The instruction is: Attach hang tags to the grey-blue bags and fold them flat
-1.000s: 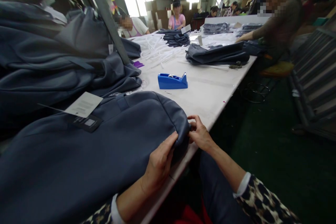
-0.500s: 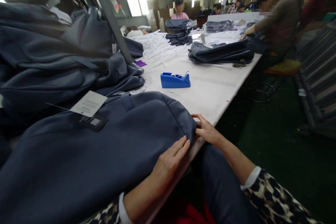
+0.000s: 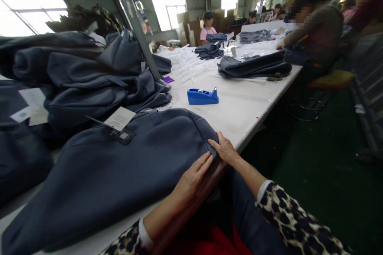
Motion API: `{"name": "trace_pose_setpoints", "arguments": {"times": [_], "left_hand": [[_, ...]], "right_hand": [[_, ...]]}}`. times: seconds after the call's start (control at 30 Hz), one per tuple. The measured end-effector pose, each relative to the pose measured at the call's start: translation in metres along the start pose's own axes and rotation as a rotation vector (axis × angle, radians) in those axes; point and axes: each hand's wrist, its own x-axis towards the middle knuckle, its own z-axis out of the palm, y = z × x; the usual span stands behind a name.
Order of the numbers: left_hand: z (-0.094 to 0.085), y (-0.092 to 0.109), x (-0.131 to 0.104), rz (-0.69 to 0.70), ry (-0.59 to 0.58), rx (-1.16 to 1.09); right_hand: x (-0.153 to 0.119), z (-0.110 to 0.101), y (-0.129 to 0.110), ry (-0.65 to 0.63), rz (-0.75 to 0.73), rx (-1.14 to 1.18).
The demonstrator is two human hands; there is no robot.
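A dark blue-grey bag (image 3: 128, 167) lies flat along the near edge of the white table (image 3: 236, 103). Paper tags (image 3: 120, 118) rest on its upper side. My left hand (image 3: 191, 175) lies on the bag's near edge by its right end, fingers stretched out. At that same end, my right hand (image 3: 224, 148) grips the bag's corner, thumb on top and fingers around the edge. Beyond the bag stands a blue tape dispenser (image 3: 202, 96).
Dark bags (image 3: 98, 71) are piled at the left, beside a slanted metal post (image 3: 140, 40). White strips (image 3: 187, 61) and more folded bags (image 3: 254, 65) lie farther back. A person (image 3: 317, 28) leans over the table's right side, near a stool (image 3: 330, 79).
The view has shifted, showing more of the left pile and the bag's far left end. My right thumb has come onto the top of the bag's corner.
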Motion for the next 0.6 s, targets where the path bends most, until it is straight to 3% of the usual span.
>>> {"name": "trace_pose_setpoints", "arguments": {"times": [0.13, 0.3, 0.4, 0.5, 0.6], "left_hand": [[-0.026, -0.013, -0.012, -0.113, -0.154, 0.168], [-0.015, -0.027, -0.028, -0.148, -0.201, 0.442], [-0.006, -0.029, -0.031, -0.135, -0.189, 0.476], [-0.004, -0.028, -0.031, -0.121, -0.164, 0.486], [-0.005, -0.024, -0.03, -0.122, -0.142, 0.484]], "right_hand": [[0.005, -0.009, 0.005, -0.028, -0.049, -0.055], [0.002, -0.025, -0.025, 0.009, -0.14, -0.188], [-0.01, -0.021, -0.051, 0.049, -0.437, -0.274], [-0.021, 0.001, -0.051, -0.06, -0.839, -0.401], [-0.023, 0.021, -0.029, -0.125, -0.864, -0.447]]}}
